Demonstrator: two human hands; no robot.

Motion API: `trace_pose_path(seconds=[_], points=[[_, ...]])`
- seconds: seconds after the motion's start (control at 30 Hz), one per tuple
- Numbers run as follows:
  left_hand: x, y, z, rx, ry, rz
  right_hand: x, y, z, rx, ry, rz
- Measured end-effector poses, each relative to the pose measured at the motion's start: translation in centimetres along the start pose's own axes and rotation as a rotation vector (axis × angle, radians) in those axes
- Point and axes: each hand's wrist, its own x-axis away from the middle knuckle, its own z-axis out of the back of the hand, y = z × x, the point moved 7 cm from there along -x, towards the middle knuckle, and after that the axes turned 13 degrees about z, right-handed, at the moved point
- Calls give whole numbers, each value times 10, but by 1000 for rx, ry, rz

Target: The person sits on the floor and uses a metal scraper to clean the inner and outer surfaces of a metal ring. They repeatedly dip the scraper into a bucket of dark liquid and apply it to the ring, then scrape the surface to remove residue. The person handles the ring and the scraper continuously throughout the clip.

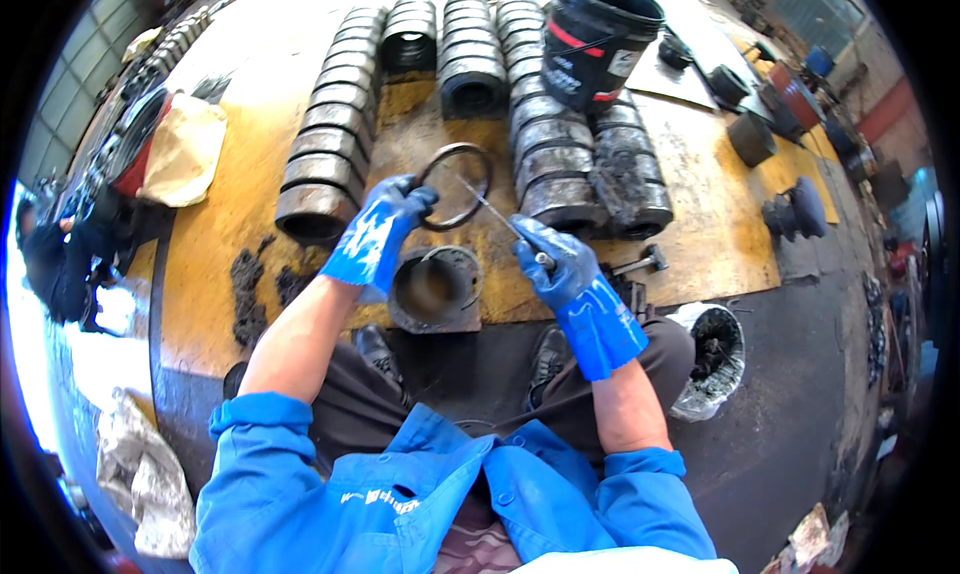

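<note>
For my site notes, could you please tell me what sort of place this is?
Probably an industrial workshop: it shows rows of thick metal rings, a large black bucket and a hammer-like tool.

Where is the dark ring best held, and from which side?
The dark ring is probably best taken by its left rim, from the left: it is a narrow band with an open middle, easy to curl around. The left grip is there; the thin metal tool in the right grip points in from the right.
</note>
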Motion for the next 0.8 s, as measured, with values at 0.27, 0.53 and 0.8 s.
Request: trace_pose_path(seconds=[0.27,0.53,0.8], points=[[-17,-7,40,-21,207,-180,-3,26,-6,-674,198,-475],[8,30,45,-579,414,-290,5,39,2,-894,379,-743],[5,19,24,-781,334,-148,-9,0,-35,-915,121,-672]])
